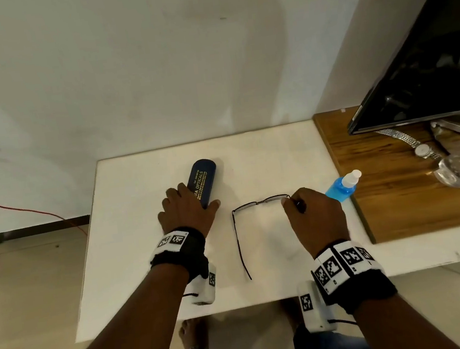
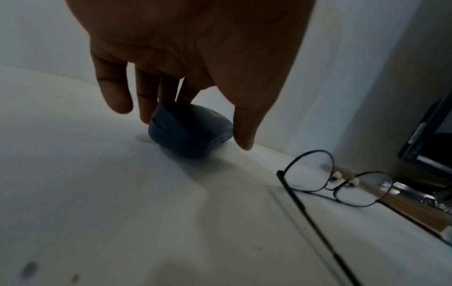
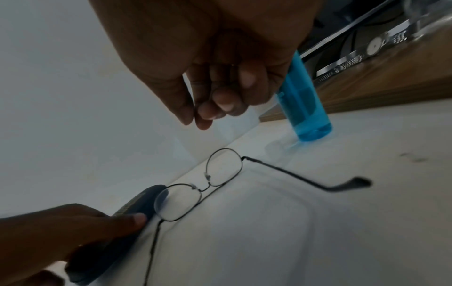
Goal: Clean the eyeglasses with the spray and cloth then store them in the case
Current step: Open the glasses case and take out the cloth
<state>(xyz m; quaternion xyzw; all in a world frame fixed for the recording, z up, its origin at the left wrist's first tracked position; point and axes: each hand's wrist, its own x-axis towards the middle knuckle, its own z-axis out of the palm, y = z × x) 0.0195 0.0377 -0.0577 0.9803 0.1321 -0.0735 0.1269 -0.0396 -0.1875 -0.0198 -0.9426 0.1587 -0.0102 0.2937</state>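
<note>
The step in hand is judged to be an early one: the closed blue case (image 1: 202,183) at the left of the white table (image 1: 272,152) is covered at its near end by the left hand (image 1: 187,208), fingers draped along one side and the thumb down the other, so a grip is being taken. What lies inside cannot be seen; no cloth is in view, so it may be kept there, and opening the lid is probably called for next. To the right, the eyeglasses (image 1: 258,203) rest on the table with temples unfolded. Over their right hinge the right hand (image 1: 315,216) is held curled, fingertips drawn together, nothing gripped. Farther right, the spray bottle (image 1: 340,187) stands upright, blue liquid inside.
</note>
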